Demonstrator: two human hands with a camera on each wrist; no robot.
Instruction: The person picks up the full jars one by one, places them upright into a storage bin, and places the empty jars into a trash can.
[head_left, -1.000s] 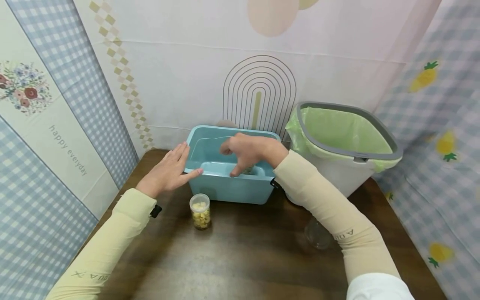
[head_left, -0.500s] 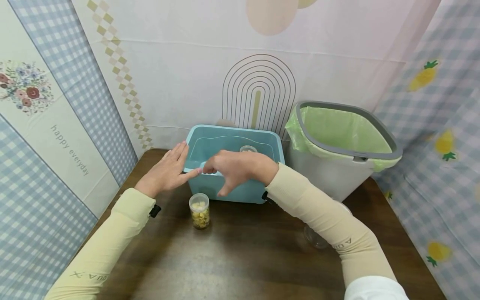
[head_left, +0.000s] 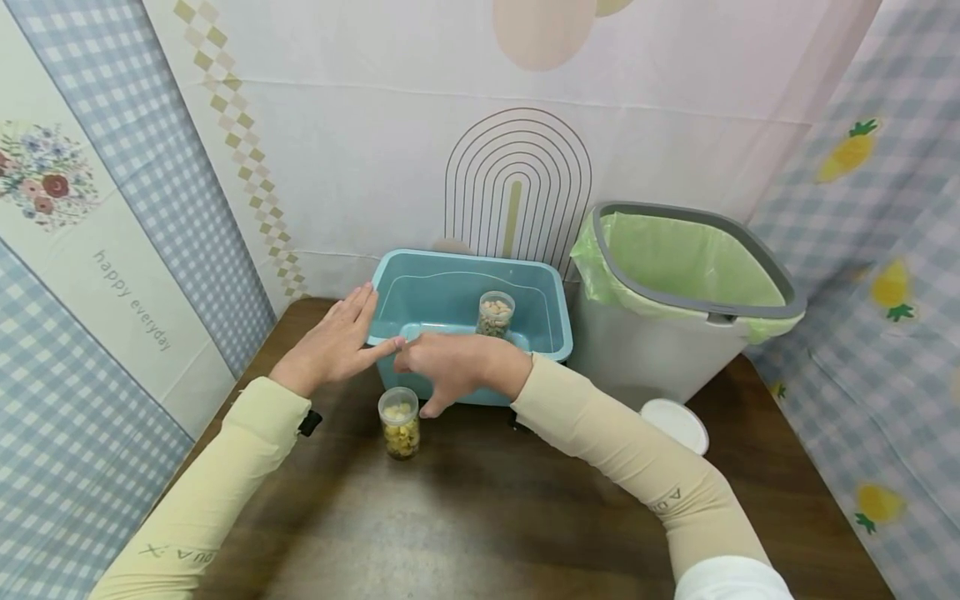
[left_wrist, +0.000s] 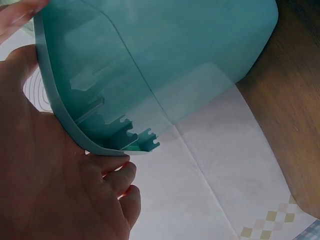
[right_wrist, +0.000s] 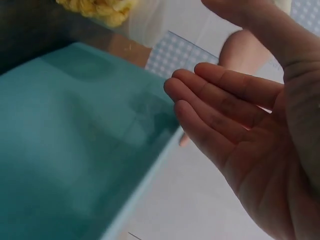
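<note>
A light-blue plastic bin (head_left: 427,287) stands against the back wall. My left hand (head_left: 330,342) rests at its left front corner, fingers straight; the left wrist view has the hand (left_wrist: 60,170) along the bin's rim (left_wrist: 55,100). Inside the bin stands a clear jar of pale, nut-like pieces (head_left: 495,315). My right hand (head_left: 461,367) hovers over the bin's front edge, thumb apart from the fingers, holding nothing. Just left of that thumb, on the table, is a clear jar of yellow pieces (head_left: 401,433), its lower part also showing in the right wrist view.
To the right stands a white waste bin (head_left: 622,367) with a grey rim and a green liner (head_left: 690,258). A white round lid (head_left: 675,425) lies before it, partly behind the right sleeve. Patterned cloths hang behind and at both sides of the brown table (head_left: 450,517).
My right hand has come out of the blue bin, moving left and toward me to the yellow-piece jar. The jar in the bin is now in view. My left hand has stayed put.
</note>
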